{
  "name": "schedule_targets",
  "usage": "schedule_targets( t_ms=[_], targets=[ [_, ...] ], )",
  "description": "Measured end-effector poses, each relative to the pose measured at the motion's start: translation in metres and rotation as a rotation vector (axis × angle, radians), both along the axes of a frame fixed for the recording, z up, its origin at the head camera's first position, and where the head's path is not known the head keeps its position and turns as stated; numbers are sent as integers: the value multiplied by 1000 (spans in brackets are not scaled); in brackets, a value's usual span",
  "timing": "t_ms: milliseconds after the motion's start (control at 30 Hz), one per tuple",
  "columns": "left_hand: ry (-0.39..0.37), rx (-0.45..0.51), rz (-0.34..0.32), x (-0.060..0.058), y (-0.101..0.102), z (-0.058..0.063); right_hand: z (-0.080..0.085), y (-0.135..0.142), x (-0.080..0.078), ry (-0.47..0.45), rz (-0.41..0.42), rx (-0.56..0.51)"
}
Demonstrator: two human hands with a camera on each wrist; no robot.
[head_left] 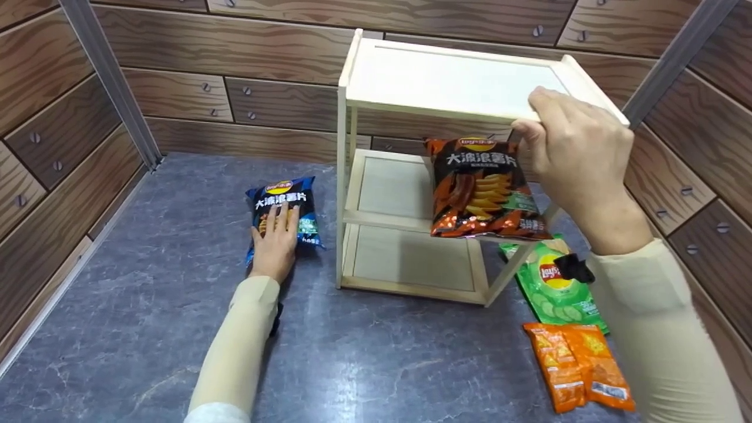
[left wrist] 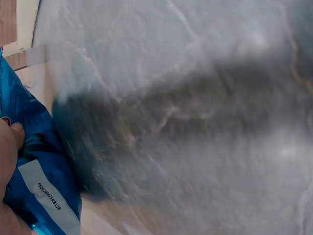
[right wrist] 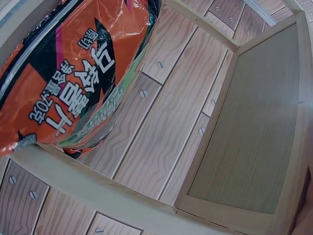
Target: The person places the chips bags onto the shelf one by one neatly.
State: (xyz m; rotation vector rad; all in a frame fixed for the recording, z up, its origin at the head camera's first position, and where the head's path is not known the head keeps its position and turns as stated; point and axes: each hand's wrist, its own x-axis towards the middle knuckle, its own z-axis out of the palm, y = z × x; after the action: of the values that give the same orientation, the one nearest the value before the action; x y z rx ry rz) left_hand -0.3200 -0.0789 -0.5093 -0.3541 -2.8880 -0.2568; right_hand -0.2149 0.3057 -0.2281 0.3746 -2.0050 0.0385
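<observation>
Right hand [head_left: 578, 135] grips the rack [head_left: 452, 79] at its top front edge, fingers above, thumb at the lip; left hand [head_left: 275, 238] rests on the blue bag [head_left: 264, 202], fingers extended, no clear pinch; black-orange bag [head_left: 484, 191] sits below the right hand on the middle shelf, overhanging its front.

Right hand's job looks like steadying: hold firm, don't tug, or the overhanging bag could slide off; left should press lightly, palm spread, since contents likely crush.

Bags: glossy, creased film, pillow-shaped; rack: pale wood-look frame, flat panels; worktop [head_left: 147, 329]: grey, marble-veined, slightly reflective.
</observation>
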Motion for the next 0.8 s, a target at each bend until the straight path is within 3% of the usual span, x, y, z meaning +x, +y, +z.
schedule_targets(
  t_ms=[400, 800],
  targets=[
    [114, 50, -41, 5, -6, -1, 1, 0, 0, 3, -6, -1],
    [181, 150, -54, 18, -21, 9, 0, 0, 0, -3, 5, -1]
  ],
)
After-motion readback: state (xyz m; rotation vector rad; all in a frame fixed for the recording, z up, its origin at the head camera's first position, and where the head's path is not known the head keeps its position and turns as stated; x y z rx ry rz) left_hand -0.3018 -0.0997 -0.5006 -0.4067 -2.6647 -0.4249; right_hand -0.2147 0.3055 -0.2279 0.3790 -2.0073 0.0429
